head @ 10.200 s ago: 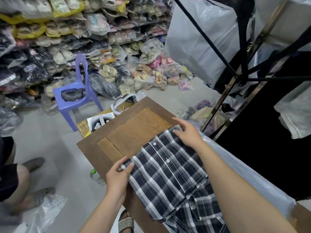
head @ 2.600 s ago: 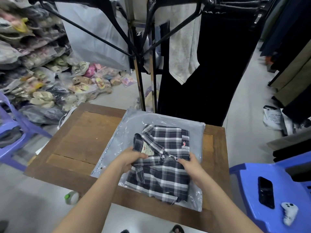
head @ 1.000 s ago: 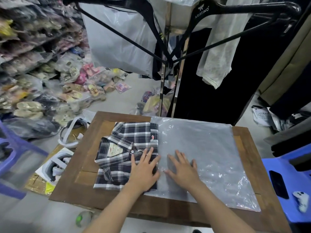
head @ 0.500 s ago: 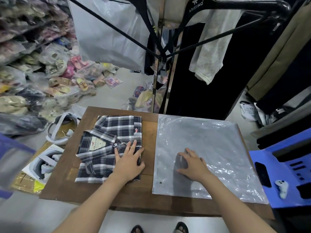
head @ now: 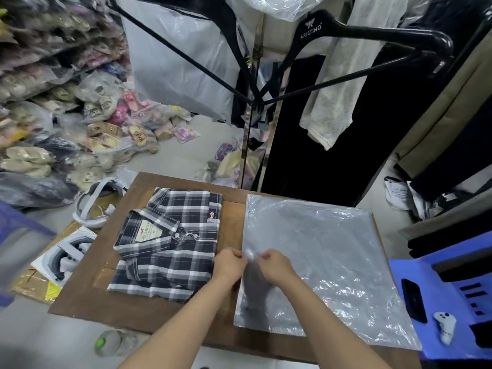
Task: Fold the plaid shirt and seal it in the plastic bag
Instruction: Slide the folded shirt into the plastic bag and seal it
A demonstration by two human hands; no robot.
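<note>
The plaid shirt (head: pixel 170 243) lies folded on the left half of the wooden table (head: pixel 229 334), collar and label facing up. The clear plastic bag (head: pixel 322 262) lies flat on the right half, beside the shirt and not touching it. My left hand (head: pixel 229 263) and my right hand (head: pixel 274 265) meet at the bag's left edge. Both pinch that edge between thumb and fingers. The shirt is outside the bag.
A clothes rack with black hangers (head: pixel 372 33) and dark garments stands behind the table. A blue plastic stool (head: pixel 450 294) at right carries a phone (head: pixel 414 299) and a small controller (head: pixel 444 326). Bagged shoes (head: pixel 53 115) pile at left. A bottle (head: pixel 111 343) lies under the table's front edge.
My left hand has left the folded shirt and moved right to the bag's left edge. My right hand slid left from the bag's surface to the same edge. Both now pinch it.
</note>
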